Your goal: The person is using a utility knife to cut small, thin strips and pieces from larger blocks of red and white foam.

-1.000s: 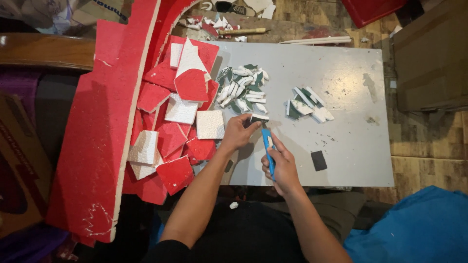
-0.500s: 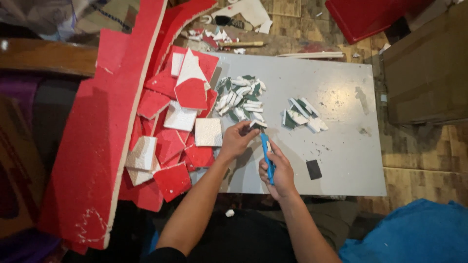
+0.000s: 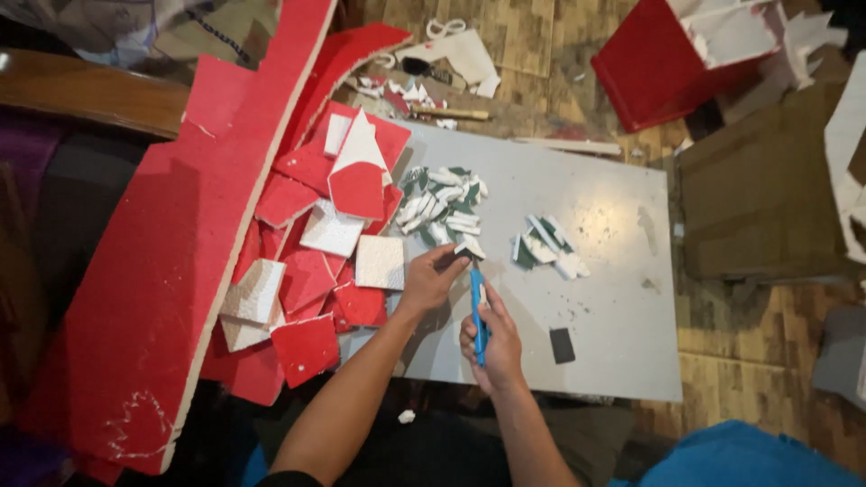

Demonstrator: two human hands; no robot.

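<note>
1. Blue utility knife [image 3: 477, 307]: held upright in the fist of the right hand [image 3: 492, 343]; its long axis runs nearly straight away from the person, tip pointing toward the far edge of the grey table [image 3: 613, 216].
2. Small white piece [image 3: 469, 248]: pinched between the fingers of the left hand [image 3: 433, 280], just at the knife's tip.
3. Two heaps of cut white-and-green strips: the larger heap [image 3: 442, 203] beyond the left hand, the smaller heap [image 3: 546, 243] to its right.
4. Red and white foam squares [image 3: 325, 261]: piled at the table's left end, beside a long red foam board [image 3: 153, 271].
5. Small black block [image 3: 562, 344]: lies flat, near the right hand.
</note>
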